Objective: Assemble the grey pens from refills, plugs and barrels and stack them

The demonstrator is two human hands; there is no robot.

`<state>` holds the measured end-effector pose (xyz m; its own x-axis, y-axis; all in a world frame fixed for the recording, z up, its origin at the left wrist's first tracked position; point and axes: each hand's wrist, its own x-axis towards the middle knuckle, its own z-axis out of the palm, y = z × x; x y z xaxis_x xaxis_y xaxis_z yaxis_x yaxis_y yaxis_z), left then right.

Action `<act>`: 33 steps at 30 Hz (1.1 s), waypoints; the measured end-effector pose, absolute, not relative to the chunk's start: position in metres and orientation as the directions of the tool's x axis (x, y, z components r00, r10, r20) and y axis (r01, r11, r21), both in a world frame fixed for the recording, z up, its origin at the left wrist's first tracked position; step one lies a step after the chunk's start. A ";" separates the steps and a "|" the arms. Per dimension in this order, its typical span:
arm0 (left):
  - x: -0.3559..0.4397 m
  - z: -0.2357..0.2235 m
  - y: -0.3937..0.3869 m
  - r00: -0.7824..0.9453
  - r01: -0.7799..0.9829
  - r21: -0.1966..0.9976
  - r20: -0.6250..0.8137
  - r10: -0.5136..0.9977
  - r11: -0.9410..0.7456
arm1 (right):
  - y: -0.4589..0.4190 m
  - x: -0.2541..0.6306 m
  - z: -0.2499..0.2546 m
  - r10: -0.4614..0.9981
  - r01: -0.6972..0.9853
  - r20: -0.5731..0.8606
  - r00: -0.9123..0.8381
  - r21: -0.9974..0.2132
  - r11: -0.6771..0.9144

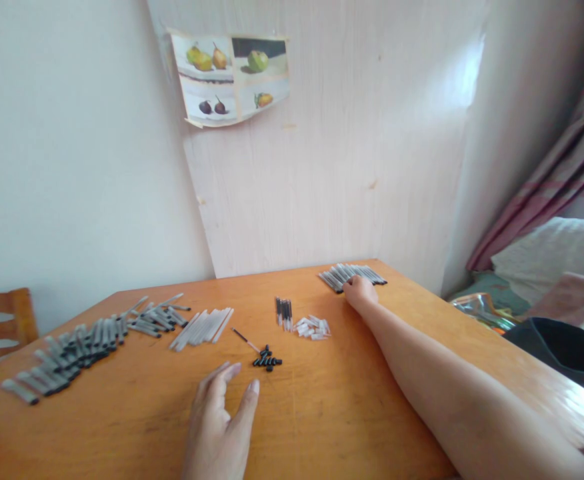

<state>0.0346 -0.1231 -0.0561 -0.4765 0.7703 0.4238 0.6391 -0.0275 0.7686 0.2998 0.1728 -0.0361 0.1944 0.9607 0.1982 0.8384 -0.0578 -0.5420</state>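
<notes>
My left hand (222, 420) hovers over the near part of the table, its thumb and fingers apart and nothing in them. Just beyond its fingertips lie several small black plugs (267, 362) and one thin pen refill (245, 339). My right hand (361, 291) reaches to the far right, fingers curled at the near edge of a row of grey pens (352, 272). Its fingertips touch the row; whether a pen is pinched in them is hidden. Between the hands lie a bundle of dark refills (284, 313) and a heap of short white pieces (313, 327).
Clear tubes (202, 328) lie side by side left of centre. A long pile of grey, black-ended pen parts (77, 350) spreads across the left of the wooden table (322, 413). A chair (7, 320) stands at left, a dark bin (557, 347) at right.
</notes>
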 end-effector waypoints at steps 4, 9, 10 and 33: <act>0.034 -0.056 -0.124 -0.479 0.635 0.772 0.418 0.772 -0.025 | 0.176 0.311 -0.042 0.971 0.835 0.178 0.157 -0.550 -0.035; 0.035 -0.057 -0.125 -0.489 0.632 0.775 0.417 0.766 -0.018 | 0.178 0.320 -0.048 0.986 0.846 0.147 0.074 -0.533 0.016; 0.035 -0.057 -0.124 -0.487 0.638 0.770 0.424 0.764 -0.020 | 0.178 0.320 -0.048 0.988 0.849 0.141 0.060 -0.528 0.024; 0.037 -0.051 -0.124 -0.486 0.654 0.756 0.420 0.766 0.000 | 0.177 0.313 -0.042 0.987 0.860 0.155 0.046 -0.508 0.039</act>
